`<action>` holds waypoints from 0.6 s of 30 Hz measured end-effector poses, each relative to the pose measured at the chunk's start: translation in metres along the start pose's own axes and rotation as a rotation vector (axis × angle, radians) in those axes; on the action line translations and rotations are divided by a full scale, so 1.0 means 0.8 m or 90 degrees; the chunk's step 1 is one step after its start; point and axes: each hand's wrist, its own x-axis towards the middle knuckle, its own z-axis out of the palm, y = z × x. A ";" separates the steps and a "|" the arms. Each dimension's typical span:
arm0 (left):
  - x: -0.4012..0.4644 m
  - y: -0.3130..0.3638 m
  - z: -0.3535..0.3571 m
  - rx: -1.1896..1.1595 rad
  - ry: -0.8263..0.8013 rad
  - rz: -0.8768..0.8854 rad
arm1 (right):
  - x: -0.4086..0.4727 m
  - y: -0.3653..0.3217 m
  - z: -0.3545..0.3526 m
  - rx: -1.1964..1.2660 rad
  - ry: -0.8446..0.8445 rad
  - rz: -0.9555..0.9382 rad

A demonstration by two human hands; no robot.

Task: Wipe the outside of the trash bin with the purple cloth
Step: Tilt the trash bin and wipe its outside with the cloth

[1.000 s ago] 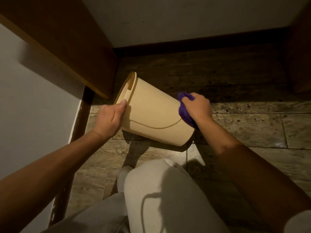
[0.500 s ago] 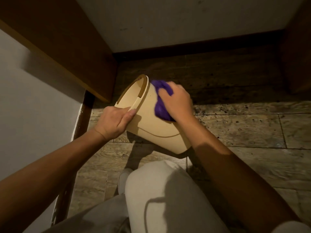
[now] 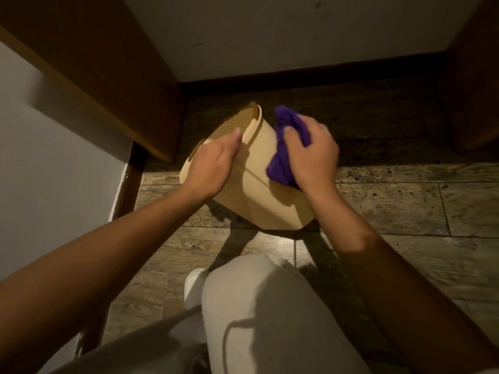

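Down on the wood-plank floor (image 3: 405, 209), the beige trash bin (image 3: 259, 190) is tipped over, mouth angled up and to the left, base toward the bent knee (image 3: 259, 292) in pale trousers. The left hand (image 3: 213, 168) is clamped on the rim, fingers hooked over the edge, forearm reaching in from the lower left. The right hand (image 3: 313, 155) grips the bunched purple cloth (image 3: 286, 147), pressing it onto the bin's outer wall near the rim. Inside the bin, only bare beige wall shows.
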 end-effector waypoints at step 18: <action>-0.005 0.003 0.008 -0.188 -0.088 -0.101 | 0.007 0.003 0.015 -0.032 0.055 -0.093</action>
